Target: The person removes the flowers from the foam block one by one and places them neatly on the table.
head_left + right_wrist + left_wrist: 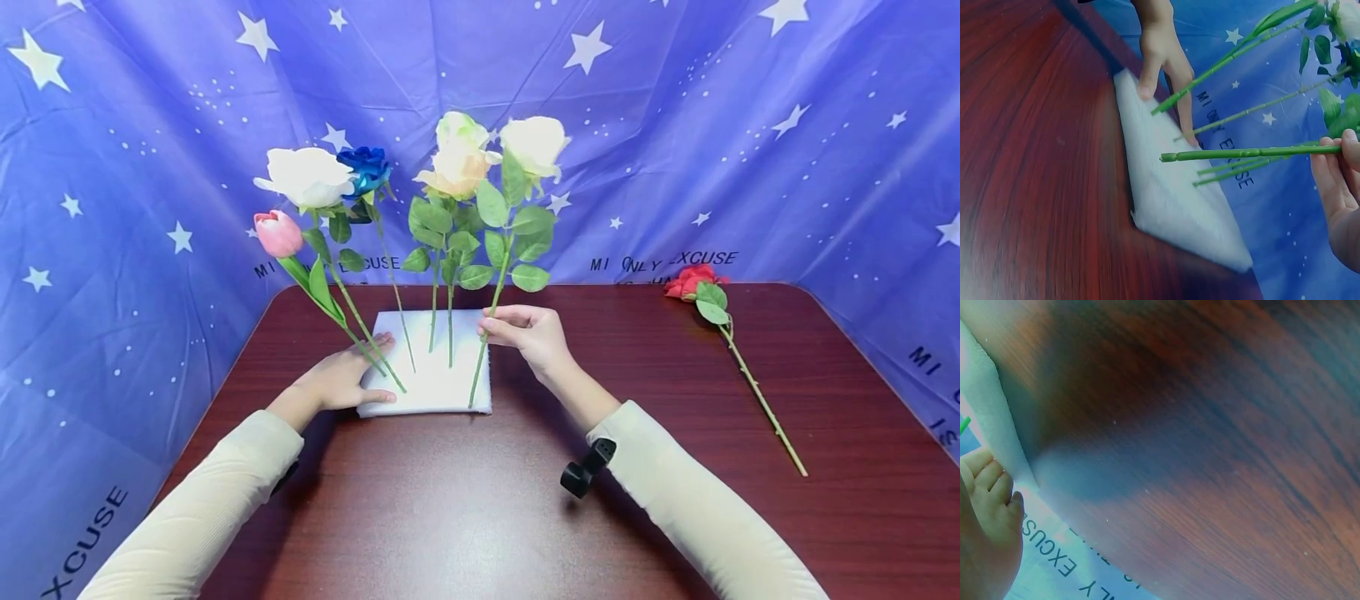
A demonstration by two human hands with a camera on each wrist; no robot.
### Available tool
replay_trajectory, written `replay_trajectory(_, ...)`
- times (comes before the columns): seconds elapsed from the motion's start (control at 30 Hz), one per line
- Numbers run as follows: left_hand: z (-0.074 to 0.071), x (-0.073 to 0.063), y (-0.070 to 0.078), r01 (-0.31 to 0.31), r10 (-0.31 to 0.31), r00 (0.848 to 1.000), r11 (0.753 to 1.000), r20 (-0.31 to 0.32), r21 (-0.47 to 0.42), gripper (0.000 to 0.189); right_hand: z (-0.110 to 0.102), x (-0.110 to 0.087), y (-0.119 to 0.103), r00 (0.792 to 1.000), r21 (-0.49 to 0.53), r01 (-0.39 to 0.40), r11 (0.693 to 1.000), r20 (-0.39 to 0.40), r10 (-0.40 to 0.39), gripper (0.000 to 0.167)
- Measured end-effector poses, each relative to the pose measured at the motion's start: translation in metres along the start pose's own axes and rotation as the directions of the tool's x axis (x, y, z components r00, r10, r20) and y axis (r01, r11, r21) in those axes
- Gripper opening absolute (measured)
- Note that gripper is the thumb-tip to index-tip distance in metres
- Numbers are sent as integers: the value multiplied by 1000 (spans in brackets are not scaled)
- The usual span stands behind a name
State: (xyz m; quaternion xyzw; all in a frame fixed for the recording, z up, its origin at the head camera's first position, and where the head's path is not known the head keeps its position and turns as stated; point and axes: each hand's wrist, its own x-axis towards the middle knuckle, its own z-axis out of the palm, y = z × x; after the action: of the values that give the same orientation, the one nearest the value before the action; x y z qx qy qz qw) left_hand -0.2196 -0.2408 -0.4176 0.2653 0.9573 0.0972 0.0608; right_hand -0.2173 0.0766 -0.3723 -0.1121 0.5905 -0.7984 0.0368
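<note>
My right hand [536, 337] pinches the green stem of a white rose [534, 143] between thumb and fingers. The lower end of that stem [1229, 154] hangs over the front right part of a white foam block [442, 402]. On the block's left side rests my left hand [339, 382], thumb along the front and fingers toward the back. Standing in the foam are a pink tulip [277, 234], another white rose [306, 178], a blue rose [366, 172], a peach rose [454, 172] and a greenish-white rose [459, 129] behind it.
A red rose [693, 283] lies on the right of the dark wooden table [480, 508], its stem pointing toward the front right. Blue cloth [480, 58] with white stars hangs behind and at both sides. A black wrist camera [587, 468] sits at my right cuff.
</note>
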Motion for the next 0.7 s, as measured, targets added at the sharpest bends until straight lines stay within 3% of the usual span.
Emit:
replay_trajectory(0.13,-1,-1,0,0,-1,1000,1000,-5,-8,93,-12,-2,-2,1000,23,15,1000,-8,-15,16)
replay_trajectory(0.33,-2,0,0,-1,1,1000,1000,-7,-1,93,-31,-7,-5,998,3,28,1000,-50,-28,18)
replay_trajectory(0.57,-1,1,0,1,-1,1000,1000,1,-12,93,-47,-11,-9,996,2,4,1000,-94,-4,46)
replay_trajectory(0.7,2,1,-2,4,-4,1000,1000,6,-10,94,-54,-12,-10,993,22,-29,999,-118,31,46)
